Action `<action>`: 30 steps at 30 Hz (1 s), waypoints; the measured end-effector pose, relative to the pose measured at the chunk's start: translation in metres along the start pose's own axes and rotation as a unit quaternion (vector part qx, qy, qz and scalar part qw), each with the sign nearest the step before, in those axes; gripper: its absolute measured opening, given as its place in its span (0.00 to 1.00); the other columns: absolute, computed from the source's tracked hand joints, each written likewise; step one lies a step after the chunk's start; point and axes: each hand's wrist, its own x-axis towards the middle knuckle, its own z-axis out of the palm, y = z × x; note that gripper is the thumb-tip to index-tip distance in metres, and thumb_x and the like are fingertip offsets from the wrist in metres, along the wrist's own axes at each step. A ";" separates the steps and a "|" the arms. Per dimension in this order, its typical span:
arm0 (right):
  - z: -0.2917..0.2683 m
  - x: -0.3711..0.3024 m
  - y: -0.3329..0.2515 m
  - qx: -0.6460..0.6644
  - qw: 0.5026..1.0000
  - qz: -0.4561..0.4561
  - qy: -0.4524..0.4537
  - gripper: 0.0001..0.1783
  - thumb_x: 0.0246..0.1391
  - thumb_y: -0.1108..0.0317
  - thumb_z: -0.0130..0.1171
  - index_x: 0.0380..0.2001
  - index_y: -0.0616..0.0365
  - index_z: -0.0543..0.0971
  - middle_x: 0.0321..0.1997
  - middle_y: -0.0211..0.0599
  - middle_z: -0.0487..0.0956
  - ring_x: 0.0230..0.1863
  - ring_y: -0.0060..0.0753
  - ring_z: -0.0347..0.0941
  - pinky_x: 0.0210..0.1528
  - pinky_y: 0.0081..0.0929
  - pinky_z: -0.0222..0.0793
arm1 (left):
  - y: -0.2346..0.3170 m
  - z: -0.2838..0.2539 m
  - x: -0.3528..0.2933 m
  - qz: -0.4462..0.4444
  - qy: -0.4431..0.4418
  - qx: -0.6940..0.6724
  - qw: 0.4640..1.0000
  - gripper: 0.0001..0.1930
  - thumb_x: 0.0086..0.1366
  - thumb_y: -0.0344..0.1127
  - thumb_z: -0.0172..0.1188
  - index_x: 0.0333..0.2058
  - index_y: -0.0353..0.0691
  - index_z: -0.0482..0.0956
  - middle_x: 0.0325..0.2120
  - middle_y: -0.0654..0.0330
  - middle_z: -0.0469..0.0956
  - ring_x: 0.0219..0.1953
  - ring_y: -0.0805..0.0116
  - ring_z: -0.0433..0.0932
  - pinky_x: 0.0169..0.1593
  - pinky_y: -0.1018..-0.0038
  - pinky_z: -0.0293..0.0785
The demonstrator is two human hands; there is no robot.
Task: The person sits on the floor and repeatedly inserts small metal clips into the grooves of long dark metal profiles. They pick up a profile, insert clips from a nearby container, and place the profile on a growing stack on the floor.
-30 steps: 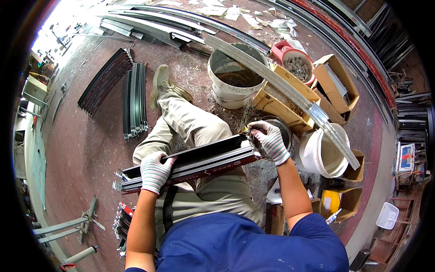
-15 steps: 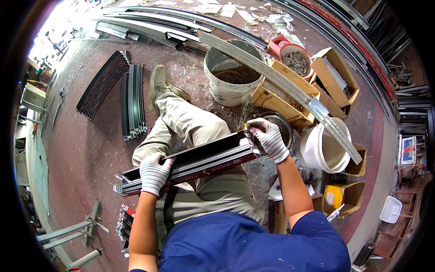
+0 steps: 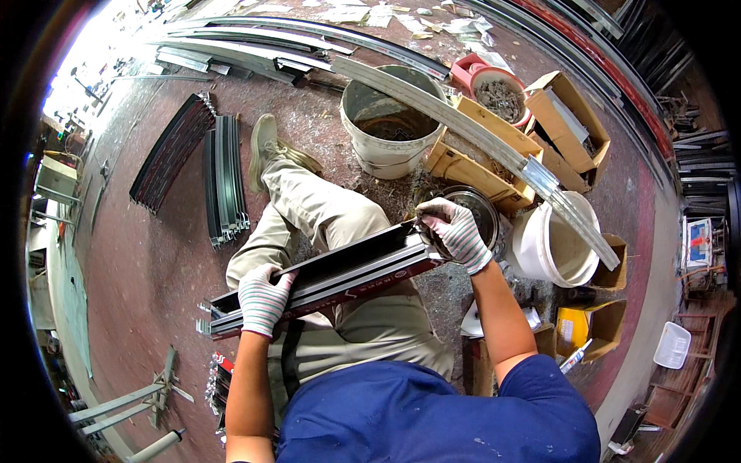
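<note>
A long dark metal profile [image 3: 351, 279] with silver ridges and a maroon printed side lies slanted across my lap. My left hand [image 3: 264, 299], in a striped knit glove, is closed round its near-left part, thumb on top. At the profile's right end my right hand [image 3: 459, 234], gloved alike, has its fingers curled in a pinch. Whatever is between those fingertips is too small or hidden to make out. Just beyond the right hand, a round dark tin [image 3: 488, 207] stands on the floor, partly covered by the glove.
A large white bucket [image 3: 386, 160] stands ahead, beside a wooden box [image 3: 449, 163] and a tipped white bucket [image 3: 532, 251]. A long metal bar [image 3: 455, 117] rests across them. Stacked dark profiles [image 3: 225, 174] lie front left. A yellow carton [image 3: 573, 330] sits at right.
The right hand's fingers have shifted slightly at the profile's end, and a small yellow bit by the fingertips is no longer visible. The left hand keeps its hold.
</note>
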 end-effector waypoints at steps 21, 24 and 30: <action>0.006 0.011 0.020 0.083 0.996 0.032 -0.031 0.08 0.62 0.78 0.68 0.44 0.60 0.87 0.39 0.28 0.87 0.39 0.15 0.77 0.43 0.19 0.76 | -0.005 0.005 0.010 -0.013 -0.046 -0.037 0.998 0.21 0.62 0.51 0.73 0.28 0.36 0.88 0.22 0.47 0.83 0.25 0.49 0.82 0.37 0.61 0.76; 0.010 0.015 0.020 0.074 0.995 0.052 -0.050 0.09 0.61 0.78 0.68 0.44 0.60 0.88 0.38 0.27 0.87 0.37 0.14 0.77 0.40 0.19 0.75 | -0.013 0.006 0.011 -0.019 -0.067 -0.038 0.997 0.20 0.62 0.51 0.73 0.28 0.37 0.88 0.22 0.47 0.83 0.25 0.49 0.82 0.36 0.60 0.76; 0.006 0.021 0.019 0.075 0.986 0.102 -0.107 0.10 0.60 0.77 0.68 0.45 0.60 0.87 0.39 0.28 0.86 0.39 0.16 0.79 0.43 0.20 0.77 | -0.012 0.004 0.011 -0.032 -0.096 -0.031 0.994 0.17 0.64 0.48 0.71 0.30 0.36 0.87 0.23 0.49 0.84 0.25 0.55 0.81 0.36 0.62 0.75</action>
